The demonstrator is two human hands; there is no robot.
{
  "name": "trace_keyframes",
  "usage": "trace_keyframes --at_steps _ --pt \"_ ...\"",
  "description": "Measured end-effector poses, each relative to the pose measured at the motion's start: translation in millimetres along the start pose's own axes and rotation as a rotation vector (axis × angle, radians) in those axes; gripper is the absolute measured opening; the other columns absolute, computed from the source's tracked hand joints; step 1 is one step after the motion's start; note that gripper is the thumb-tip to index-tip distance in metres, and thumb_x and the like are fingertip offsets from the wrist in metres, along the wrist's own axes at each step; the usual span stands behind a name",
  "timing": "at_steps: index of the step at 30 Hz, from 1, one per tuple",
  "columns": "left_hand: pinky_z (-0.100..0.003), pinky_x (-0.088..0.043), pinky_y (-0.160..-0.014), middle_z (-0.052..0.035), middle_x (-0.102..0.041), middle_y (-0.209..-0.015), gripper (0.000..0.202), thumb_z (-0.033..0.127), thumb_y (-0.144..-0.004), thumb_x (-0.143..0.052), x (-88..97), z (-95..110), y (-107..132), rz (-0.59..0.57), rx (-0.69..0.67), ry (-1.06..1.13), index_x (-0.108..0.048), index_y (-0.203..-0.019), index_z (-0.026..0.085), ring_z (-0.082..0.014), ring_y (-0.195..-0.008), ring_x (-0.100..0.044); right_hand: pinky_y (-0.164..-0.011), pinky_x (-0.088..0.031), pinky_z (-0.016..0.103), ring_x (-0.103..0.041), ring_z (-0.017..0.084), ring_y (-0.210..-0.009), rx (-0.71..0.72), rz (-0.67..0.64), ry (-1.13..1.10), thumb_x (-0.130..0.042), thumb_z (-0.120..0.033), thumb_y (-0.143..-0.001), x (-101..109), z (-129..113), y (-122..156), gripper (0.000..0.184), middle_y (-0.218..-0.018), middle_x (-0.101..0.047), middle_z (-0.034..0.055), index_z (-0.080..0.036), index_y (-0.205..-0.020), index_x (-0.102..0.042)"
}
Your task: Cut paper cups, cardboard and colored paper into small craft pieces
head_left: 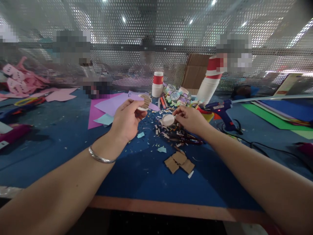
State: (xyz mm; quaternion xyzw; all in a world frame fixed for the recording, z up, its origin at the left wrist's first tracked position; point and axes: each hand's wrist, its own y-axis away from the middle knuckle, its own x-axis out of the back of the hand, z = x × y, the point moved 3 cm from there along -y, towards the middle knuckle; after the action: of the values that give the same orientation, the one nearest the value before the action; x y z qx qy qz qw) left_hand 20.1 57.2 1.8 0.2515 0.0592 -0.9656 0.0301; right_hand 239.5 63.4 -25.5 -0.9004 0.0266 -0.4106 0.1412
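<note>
My left hand (129, 117) pinches a small white round piece with brown corrugated cardboard (146, 101) on its face, raised over the table. Further right, my right hand (190, 118) has its fingertips at the edge of a white round disc (168, 120), which looks like a cut-off paper cup bottom. The fingers are closed on that edge. Below the hands lie several torn cardboard pieces (179, 158). Paper scraps (161, 149) are scattered on the blue table (137, 179) around the disc. Dark-handled scissors (188, 138) lie partly under my right hand.
A blue glue gun (222, 112) with a lit red light and a cable stands at the right. Stacked paper cups (157, 85) and a taller leaning stack (209, 83) are at the back. Purple paper sheets (110, 104) lie left; coloured sheets (276, 114) lie right. A perforated metal screen (171, 58) rises behind.
</note>
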Motion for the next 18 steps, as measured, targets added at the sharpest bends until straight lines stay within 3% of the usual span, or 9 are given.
trace_keyframes --at_steps 5,11,15,18 --pt "-0.024 -0.049 -0.064 -0.0011 -0.067 -0.072 0.019 0.014 -0.067 -0.077 -0.6 -0.2 -0.3 -0.002 -0.006 -0.006 -0.059 -0.063 0.018 -0.0114 -0.067 -0.059 -0.070 -0.048 0.034 -0.064 0.021 -0.073 0.051 0.045 0.114 -0.058 -0.022 -0.083 -3.2 -4.9 2.8 0.012 -0.083 -0.071 0.0059 -0.020 -0.093 -0.065" --pt "-0.024 -0.050 -0.065 -0.0017 -0.066 -0.071 0.018 0.014 -0.067 -0.077 -1.0 -3.5 0.9 -0.014 0.007 -0.003 -0.060 -0.064 0.017 -0.0111 -0.067 -0.058 -0.073 -0.047 0.039 -0.063 0.028 -0.081 0.114 -0.010 0.228 -0.069 -0.051 -0.084 -16.7 -12.1 5.6 0.034 -0.089 -0.070 0.0120 -0.019 -0.093 -0.063" --pt "-0.025 -0.052 -0.068 -0.0023 -0.066 -0.073 0.017 0.014 -0.068 -0.079 -1.7 -6.7 1.6 -0.071 0.048 -0.012 -0.062 -0.065 0.016 -0.0111 -0.067 -0.058 -0.075 -0.047 0.040 -0.064 0.028 -0.084 0.127 -0.008 0.253 -0.070 -0.045 -0.084 -16.3 -13.8 6.5 0.030 -0.093 -0.071 0.0124 -0.018 -0.097 -0.064" --pt "-0.027 -0.054 -0.072 -0.0033 -0.067 -0.074 0.017 0.015 -0.069 -0.080 -3.1 -8.1 3.5 -0.123 0.102 -0.025 -0.063 -0.066 0.015 -0.0120 -0.069 -0.060 -0.075 -0.049 0.040 -0.066 0.027 -0.085 0.132 0.076 0.208 -0.068 -0.044 -0.085 -5.3 -15.5 7.8 0.034 -0.100 -0.072 0.0128 -0.017 -0.105 -0.063"
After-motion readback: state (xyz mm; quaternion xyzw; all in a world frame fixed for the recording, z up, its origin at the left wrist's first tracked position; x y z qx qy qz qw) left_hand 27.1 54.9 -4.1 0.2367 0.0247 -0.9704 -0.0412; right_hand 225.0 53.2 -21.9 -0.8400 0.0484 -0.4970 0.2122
